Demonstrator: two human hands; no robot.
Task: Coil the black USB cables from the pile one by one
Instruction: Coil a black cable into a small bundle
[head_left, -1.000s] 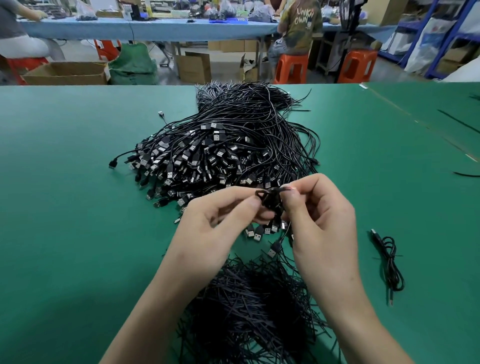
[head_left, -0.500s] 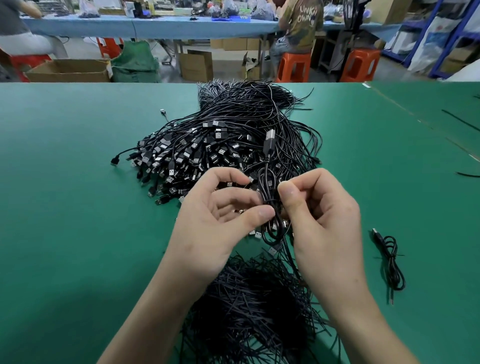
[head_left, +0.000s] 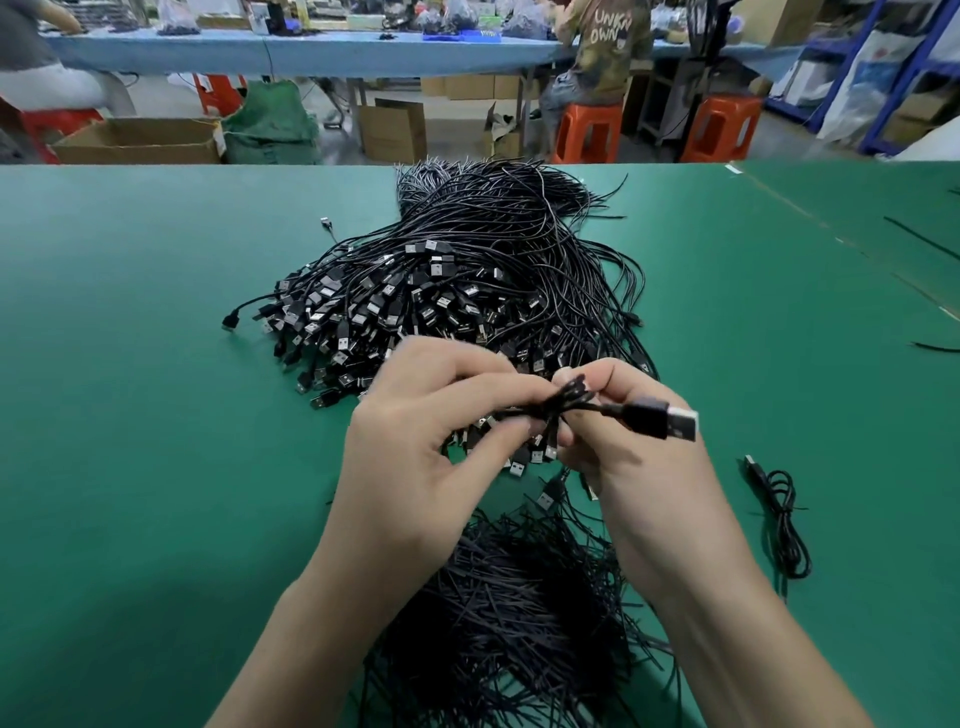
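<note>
green table (head_left: 156, 415); left hand (head_left: 431, 431), right hand (head_left: 639, 467) pinch the cable (head_left: 566, 408), plug (head_left: 670, 418) now swung right.

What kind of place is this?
Probably a small cable assembly or packing workshop: a bulk pile of black USB cables on a green work table, another worker seated at a long blue bench, cardboard cartons on the floor.

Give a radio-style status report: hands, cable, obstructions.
Left hand and right hand both pinch one bundled cable, plug pointing right. Pile behind hands; one coiled cable on mat. No obstruction seen.
</note>
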